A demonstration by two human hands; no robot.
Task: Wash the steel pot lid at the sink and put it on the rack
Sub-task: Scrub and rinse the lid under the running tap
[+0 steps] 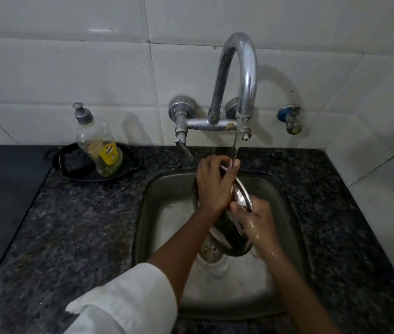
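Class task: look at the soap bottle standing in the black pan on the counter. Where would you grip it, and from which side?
Probably grip the soap bottle around its narrower upper body, just below the grey cap. Come from the front or right: it stands upright, leaning slightly, in the black pan, and the tiled wall closes off the back.

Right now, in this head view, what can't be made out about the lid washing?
- Round steel pot lid: mostly covered by the left hand and right hand; its knob and any leftover dirt are hidden.
- Rack: outside the frame.
- Clear dish soap bottle with the yellow label: label text too small and blurred.
- Steel sink drain: partly behind the lid.
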